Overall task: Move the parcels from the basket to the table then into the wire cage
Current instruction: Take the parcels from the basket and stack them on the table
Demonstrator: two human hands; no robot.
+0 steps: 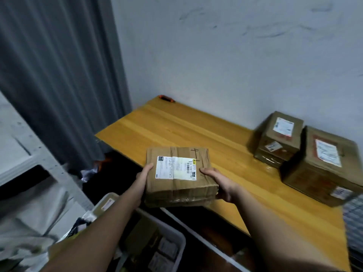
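Note:
A flat brown cardboard parcel (176, 185) with a white label is held between both hands above the near left edge of the wooden table (186, 130). My left hand (144, 178) grips its left side, thumb on top. My right hand (220, 183) grips its right side, fingers underneath. Two more parcels stand at the table's right end: a smaller box (279, 140) by the wall and a larger box (322, 169) in front of it. The white basket (172, 230), holding several parcels, sits below my arms. A wire cage (353, 218) shows at the right edge.
A grey curtain (59, 75) hangs at the left beside a white wall. A small orange and black object (167, 99) lies at the table's far corner. A white metal shelf frame (29, 163) and plastic-wrapped packages (29, 222) fill the lower left.

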